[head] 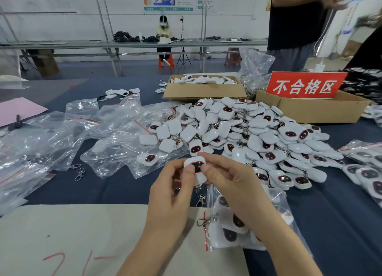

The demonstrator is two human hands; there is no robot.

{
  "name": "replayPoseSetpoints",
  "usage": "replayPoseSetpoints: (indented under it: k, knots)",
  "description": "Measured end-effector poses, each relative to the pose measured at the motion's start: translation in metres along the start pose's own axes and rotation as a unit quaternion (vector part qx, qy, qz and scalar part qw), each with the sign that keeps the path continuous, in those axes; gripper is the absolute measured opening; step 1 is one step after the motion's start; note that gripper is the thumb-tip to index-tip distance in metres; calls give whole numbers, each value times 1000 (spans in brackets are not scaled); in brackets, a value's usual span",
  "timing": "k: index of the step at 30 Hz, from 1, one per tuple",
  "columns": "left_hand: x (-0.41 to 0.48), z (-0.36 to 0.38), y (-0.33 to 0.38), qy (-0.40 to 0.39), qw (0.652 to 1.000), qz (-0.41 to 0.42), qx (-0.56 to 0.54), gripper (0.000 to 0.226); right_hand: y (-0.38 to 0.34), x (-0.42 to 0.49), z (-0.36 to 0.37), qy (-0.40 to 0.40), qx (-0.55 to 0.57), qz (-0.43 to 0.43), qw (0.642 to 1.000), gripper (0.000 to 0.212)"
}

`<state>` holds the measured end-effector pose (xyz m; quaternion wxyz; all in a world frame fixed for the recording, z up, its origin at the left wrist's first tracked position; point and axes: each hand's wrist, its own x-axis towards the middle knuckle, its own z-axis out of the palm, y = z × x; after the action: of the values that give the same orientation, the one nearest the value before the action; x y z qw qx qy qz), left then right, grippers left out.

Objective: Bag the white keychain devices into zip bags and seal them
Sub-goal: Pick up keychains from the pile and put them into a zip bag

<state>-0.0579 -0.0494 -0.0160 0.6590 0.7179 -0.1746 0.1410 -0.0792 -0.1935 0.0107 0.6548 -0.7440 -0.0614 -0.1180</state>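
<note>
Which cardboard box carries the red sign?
The right-hand cardboard box: the red sign stands in it. The left box holds white keychain devices instead.

We see a red sign (pixel 305 86) propped in a cardboard box (pixel 314 110) far right, a pink sheet (pixel 18 110) at left, and, far off, a seated person (pixel 164 31) on an orange stool (pixel 166 61) beside a tripod (pixel 183 57).
</note>
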Motion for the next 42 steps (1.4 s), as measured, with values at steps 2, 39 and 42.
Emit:
replayPoseSetpoints:
  k: [2,39,42]
  knots:
    - [0,0,1,0,1000,-1,2,16,-2,-1,-1,-5,19,16,1000,25]
    - [-5,2,4,5,999,-22,-36,22,-5,0,5,22,-23,6,999,25]
    - [-6,2,4,3,999,-31,-45,19,-5,-1,5,24,-19,-3,1000,26]
